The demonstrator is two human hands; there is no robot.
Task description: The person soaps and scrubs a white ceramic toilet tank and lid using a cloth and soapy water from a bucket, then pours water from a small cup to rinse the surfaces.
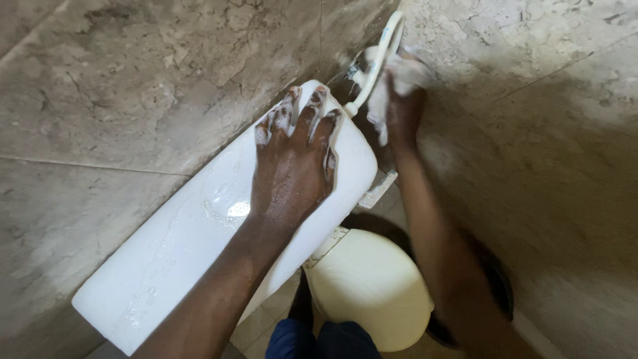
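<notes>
My left hand [296, 156] lies flat on the wet lid of a white toilet tank [193, 239], fingers spread and soapy, near the tank's far end. My right hand [399, 100] is foamy and blurred. It is closed on a soapy white cloth or sponge [377, 100] pressed against a white hose [380, 56] that rises from the tank's end up the wall corner. Foam hides the fingers of the right hand.
Beige marble-look wall tiles [133, 86] meet in a corner behind the tank. A cream toilet seat lid [369, 286] sits below, between my arms. Dark blue trouser fabric [322, 340] shows at the bottom edge. A tiled floor [266, 319] lies beneath.
</notes>
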